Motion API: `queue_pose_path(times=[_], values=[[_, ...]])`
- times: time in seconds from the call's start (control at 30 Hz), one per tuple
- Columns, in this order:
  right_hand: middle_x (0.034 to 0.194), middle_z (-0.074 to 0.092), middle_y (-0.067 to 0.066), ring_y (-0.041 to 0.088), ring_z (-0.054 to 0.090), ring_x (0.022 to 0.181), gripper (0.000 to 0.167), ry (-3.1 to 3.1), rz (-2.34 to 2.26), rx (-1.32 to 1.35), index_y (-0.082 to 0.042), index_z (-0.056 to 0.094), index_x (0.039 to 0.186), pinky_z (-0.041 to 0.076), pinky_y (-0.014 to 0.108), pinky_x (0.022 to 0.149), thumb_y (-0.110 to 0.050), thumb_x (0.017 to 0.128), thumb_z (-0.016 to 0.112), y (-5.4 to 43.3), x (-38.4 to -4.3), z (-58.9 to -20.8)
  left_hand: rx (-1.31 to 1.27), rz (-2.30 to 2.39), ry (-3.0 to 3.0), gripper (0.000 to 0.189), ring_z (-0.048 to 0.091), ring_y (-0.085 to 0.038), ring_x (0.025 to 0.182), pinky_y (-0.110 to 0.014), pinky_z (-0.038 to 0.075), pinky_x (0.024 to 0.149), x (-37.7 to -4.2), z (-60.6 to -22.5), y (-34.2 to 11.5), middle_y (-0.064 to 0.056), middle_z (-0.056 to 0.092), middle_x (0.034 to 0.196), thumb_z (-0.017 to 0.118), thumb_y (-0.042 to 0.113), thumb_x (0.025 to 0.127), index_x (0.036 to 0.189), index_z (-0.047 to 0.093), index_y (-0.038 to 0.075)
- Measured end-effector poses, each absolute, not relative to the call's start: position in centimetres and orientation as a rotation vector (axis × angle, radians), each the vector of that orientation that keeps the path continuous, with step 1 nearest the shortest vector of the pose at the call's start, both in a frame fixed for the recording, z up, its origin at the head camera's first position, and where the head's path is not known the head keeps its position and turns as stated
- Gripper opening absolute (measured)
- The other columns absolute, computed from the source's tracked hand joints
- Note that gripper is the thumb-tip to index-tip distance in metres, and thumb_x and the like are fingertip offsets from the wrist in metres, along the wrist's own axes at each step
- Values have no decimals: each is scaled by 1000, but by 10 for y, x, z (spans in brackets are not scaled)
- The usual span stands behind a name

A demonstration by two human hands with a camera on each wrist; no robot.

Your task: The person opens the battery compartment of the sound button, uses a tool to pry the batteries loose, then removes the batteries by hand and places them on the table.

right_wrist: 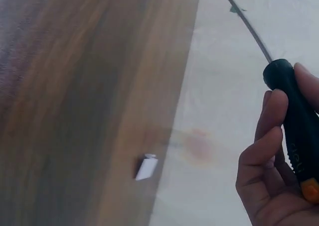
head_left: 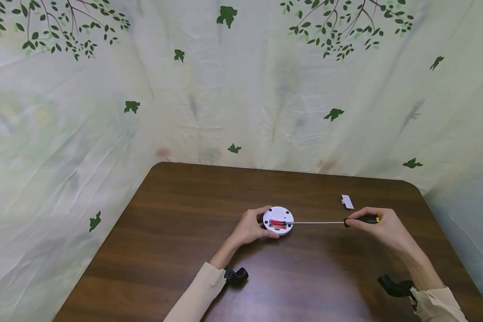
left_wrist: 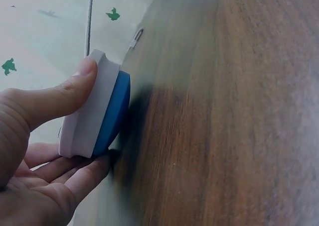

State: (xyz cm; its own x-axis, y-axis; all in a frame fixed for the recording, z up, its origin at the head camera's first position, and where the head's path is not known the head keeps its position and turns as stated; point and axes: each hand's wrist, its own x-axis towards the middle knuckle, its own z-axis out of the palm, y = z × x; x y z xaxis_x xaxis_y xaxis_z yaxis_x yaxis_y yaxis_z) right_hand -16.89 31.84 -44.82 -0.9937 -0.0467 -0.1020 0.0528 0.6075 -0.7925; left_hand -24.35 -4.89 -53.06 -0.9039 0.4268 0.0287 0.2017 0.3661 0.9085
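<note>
My left hand [head_left: 250,227] grips a round white device [head_left: 281,213] by its edge, thumb on one side and fingers on the other. Its upturned face has a grid of small holes and an uncovered compartment with red batteries [head_left: 277,224]. In the left wrist view the device's blue part [left_wrist: 113,116] faces the table. With thumb and fingers my right hand [head_left: 380,226] holds a long screwdriver [right_wrist: 294,116] by its dark green handle. The metal shaft [head_left: 318,222] runs left, and its tip overlaps the right end of the battery compartment.
A small white battery cover [head_left: 347,202] with a tab lies on the brown wooden table [head_left: 201,192], beyond the right hand. A pale curtain [head_left: 257,98] with leaf prints hangs behind the table. Each wrist wears a black camera, the left one [head_left: 236,276] close over the tabletop.
</note>
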Motion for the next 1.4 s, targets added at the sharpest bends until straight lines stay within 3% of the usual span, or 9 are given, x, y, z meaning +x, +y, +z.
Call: queue_pose_path(times=[0.27,0.5,0.67,0.9,1.07,1.4], values=[[107,77,0,14,67,88,31,2734,-1323,-92,-14,79,106,54,29,72,-42,91,80,309,-167,-431,567,1595,2384,88,69,-27,121,-28,59,95,-242,-534,-45,-20,63,142,97,9,70,146,55,-1],[101,76,7,10,60,79,29,2794,-1222,-130,-15,79,103,49,27,62,-42,90,81,307,-170,-419,571,1570,2421,88,66,-28,125,-32,58,99,-241,-534,-43,-19,61,143,97,13,71,147,55,1],[99,75,4,11,54,78,24,2871,-1118,-192,-23,79,98,43,26,60,-44,88,82,302,-173,-412,633,1435,2613,87,64,-25,126,-43,48,111,-241,-535,-43,-11,70,134,100,27,66,141,61,7],[101,76,-4,9,59,88,13,2990,-992,-334,-34,78,91,44,24,67,-44,85,84,288,-176,-398,580,1449,2603,92,58,-31,136,-50,43,116,-240,-538,-45,-15,64,143,100,26,65,145,59,5],[102,77,-2,9,62,90,13,3019,-949,-454,-32,78,90,47,23,70,-36,83,88,277,-177,-385,595,1448,2608,91,59,-30,135,-49,45,115,-240,-539,-46,-16,65,142,100,26,65,144,60,6],[92,75,-6,8,52,75,12,3017,-884,-550,-28,77,89,40,24,65,-27,84,88,267,-182,-372,610,1390,2672,90,61,-30,134,-50,41,116,-241,-536,-47,-14,67,140,101,29,64,143,62,7]])
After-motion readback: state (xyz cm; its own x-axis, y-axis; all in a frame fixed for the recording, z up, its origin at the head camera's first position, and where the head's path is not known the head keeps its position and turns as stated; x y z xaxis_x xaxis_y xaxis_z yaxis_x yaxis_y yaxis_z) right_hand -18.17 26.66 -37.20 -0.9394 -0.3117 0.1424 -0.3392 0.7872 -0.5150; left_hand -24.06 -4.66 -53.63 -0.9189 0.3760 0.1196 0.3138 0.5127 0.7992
